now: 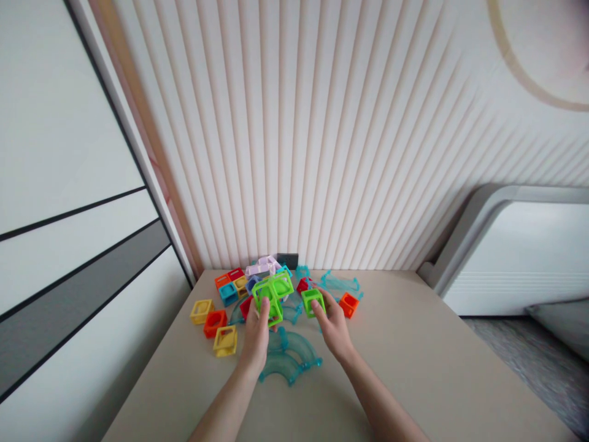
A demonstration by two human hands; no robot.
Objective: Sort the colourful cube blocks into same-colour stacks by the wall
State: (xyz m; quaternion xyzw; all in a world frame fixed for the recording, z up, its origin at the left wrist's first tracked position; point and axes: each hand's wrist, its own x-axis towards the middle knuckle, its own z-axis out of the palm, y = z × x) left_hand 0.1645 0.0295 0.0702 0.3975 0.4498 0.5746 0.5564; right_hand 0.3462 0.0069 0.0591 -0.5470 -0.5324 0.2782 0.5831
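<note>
My left hand (257,328) grips a cluster of joined green cube blocks (281,285), thumb on the near side. In my right hand (334,325) is a single green cube block (311,296), pinched between thumb and fingers. A gap separates the single cube from the cluster, and both are held above the table. Beneath my hands lie translucent teal curved track pieces (301,350). An orange cube block (348,304) sits just right of my right hand. Left of my left hand are a yellow cube block (225,341) and a red-orange cube block (215,323).
The beige table (396,356) meets a ribbed white wall (285,135). Lilac pieces (263,266), a blue cube block (228,294) and other coloured blocks crowd the back left. More teal track pieces (340,282) lie at the back right. A white cabinet (69,123) stands left; a grey-white headboard (529,245) is right.
</note>
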